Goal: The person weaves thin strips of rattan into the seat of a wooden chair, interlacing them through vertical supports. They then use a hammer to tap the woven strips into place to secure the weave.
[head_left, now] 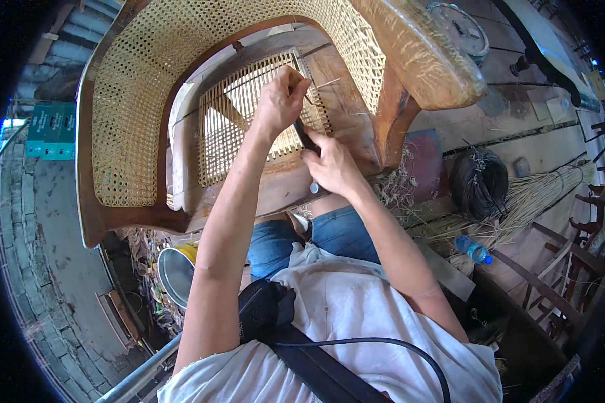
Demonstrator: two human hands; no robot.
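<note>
A wooden armchair (410,114) with woven cane back and sides fills the space in front of me. Pale cane strands (232,127) cross its seat frame (249,183), with a denser weave at the near left. My left hand (284,99) is closed in a pinch above the seat's right part; its fingers hide what they hold. A thin pale strand (329,84) sticks out just right of it. My right hand (331,164) wraps round a slim tool with a dark handle (307,139) at the seat's front right edge, pointing toward the left hand. The tool's tip is hard to make out.
At right lie a black coil (478,183), a bundle of cane strands (544,195) and a plastic bottle (472,249). A bucket (176,275) stands at lower left, near scraps. Green boxes (51,131) are at far left; a round tin (458,30) stands behind the chair arm.
</note>
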